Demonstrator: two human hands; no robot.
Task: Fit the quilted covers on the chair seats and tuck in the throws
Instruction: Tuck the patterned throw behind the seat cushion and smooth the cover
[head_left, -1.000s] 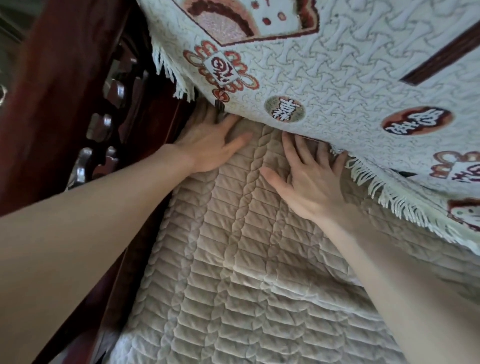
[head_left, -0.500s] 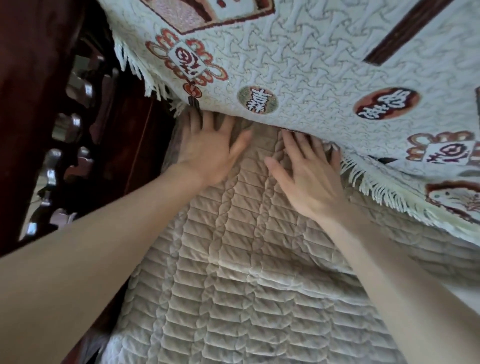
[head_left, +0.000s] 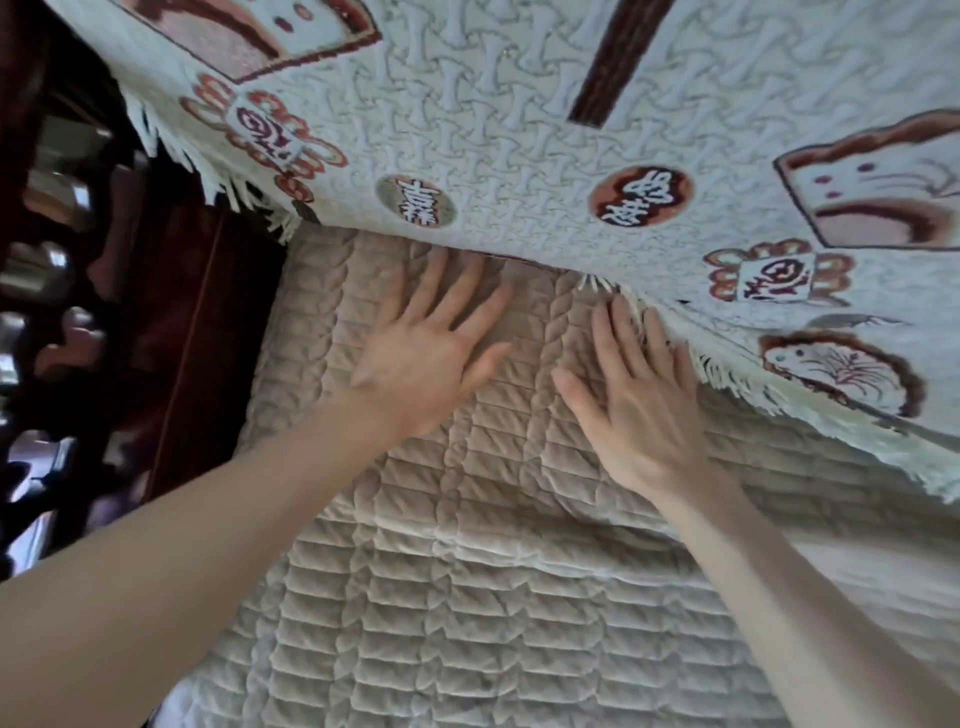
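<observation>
Left hand (head_left: 431, 358): flat, palm down on the cover, with straight, spread fingers and nothing gripped; fingertips right at the throw's lower edge.
Right hand (head_left: 641, 415): likewise flat and palm down on the cover, just beside the left hand, with straight fingers close together and nothing held; fingertips touching the fringe.
Cover (head_left: 441, 597): beige, quilted in rows with braided seams; directly under both palms, spread back toward the forearms and out to either side; slightly wrinkled near the right wrist.
Throw (head_left: 519, 130): cream, woven, with red-brown medallions and characters; beyond the fingertips, hanging over the far part of the cover and overlapping it.
Fringe (head_left: 727, 376): cream tassels along the throw's edge, running from the right fingertips away to the right, lying loose on the cover; more tassels beyond and to the left of the left hand.
Frame (head_left: 171, 338): dark carved wood, left of the left forearm, alongside the cover's edge.
</observation>
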